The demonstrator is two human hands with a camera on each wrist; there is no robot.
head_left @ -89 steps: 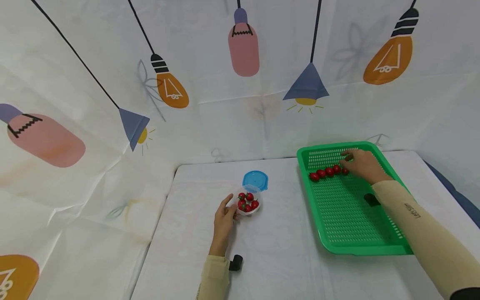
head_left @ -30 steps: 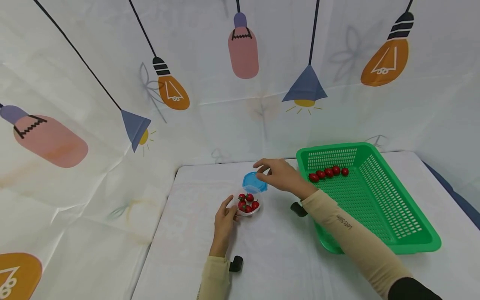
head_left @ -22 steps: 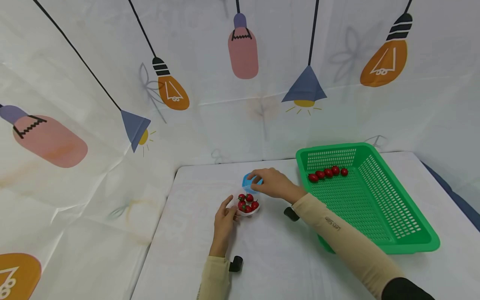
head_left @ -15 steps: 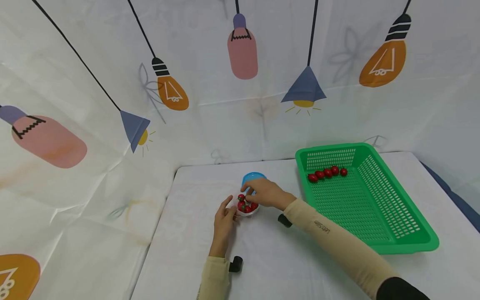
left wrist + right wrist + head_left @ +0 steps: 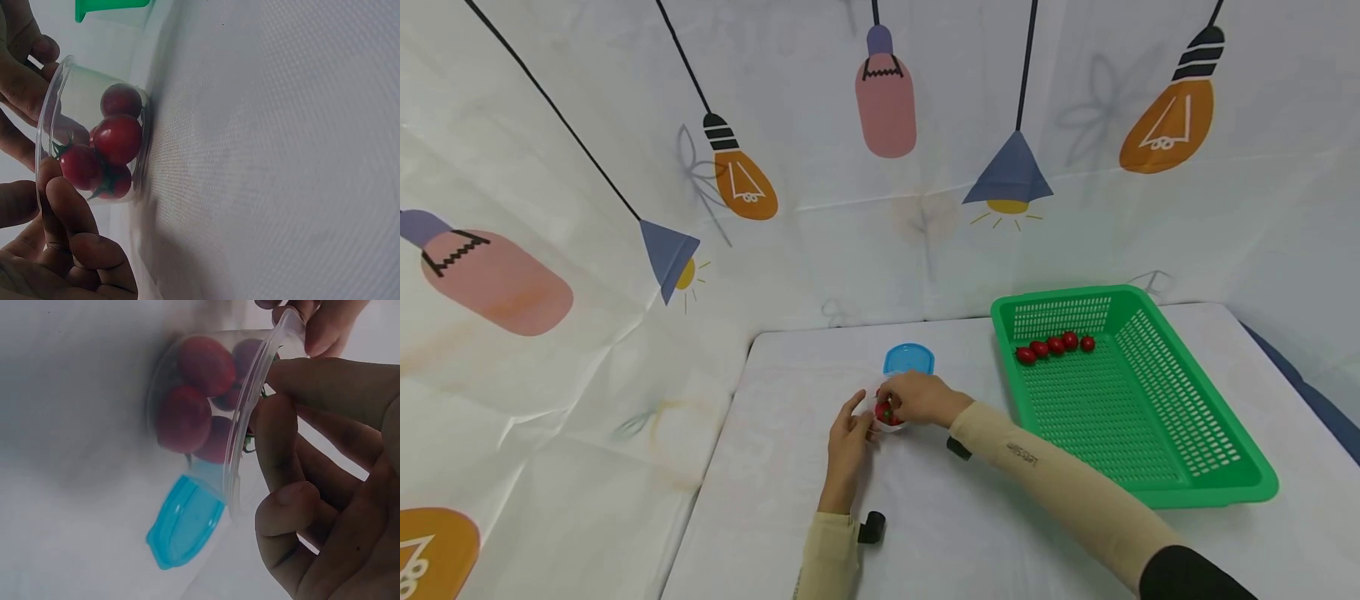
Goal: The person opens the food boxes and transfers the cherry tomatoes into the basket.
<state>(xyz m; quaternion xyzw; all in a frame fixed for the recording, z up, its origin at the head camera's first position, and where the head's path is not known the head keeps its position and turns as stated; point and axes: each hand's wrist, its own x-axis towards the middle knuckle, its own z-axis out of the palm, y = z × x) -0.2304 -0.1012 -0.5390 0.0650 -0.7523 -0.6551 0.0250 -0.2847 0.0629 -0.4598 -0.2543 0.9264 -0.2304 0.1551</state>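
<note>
A small clear plastic tub [image 5: 87, 81] stands on the table with several red cherry tomatoes [image 5: 119, 139] inside, some with green stems. My left hand [image 5: 846, 446] holds its near left rim between thumb and fingers. From the right, my right hand [image 5: 925, 398] reaches in over the rim with bent fingers. In the right wrist view its fingertips [image 5: 278, 419] are close together among the tomatoes; I cannot tell whether they pinch one. A blue lid [image 5: 909, 358] lies on the table right behind the tub and also shows in the right wrist view.
A green perforated plastic basket [image 5: 1157, 492] sits on the right of the table, with several tomatoes [image 5: 1056, 345] in a row along its far end. A white cloth [image 5: 760, 500] covers the table. Behind it hangs a white sheet [image 5: 820, 267] printed with lamps.
My right hand has come left from the basket's far end, over the blue lid, and down into the tub. The left hand has stayed at the tub's rim.
</note>
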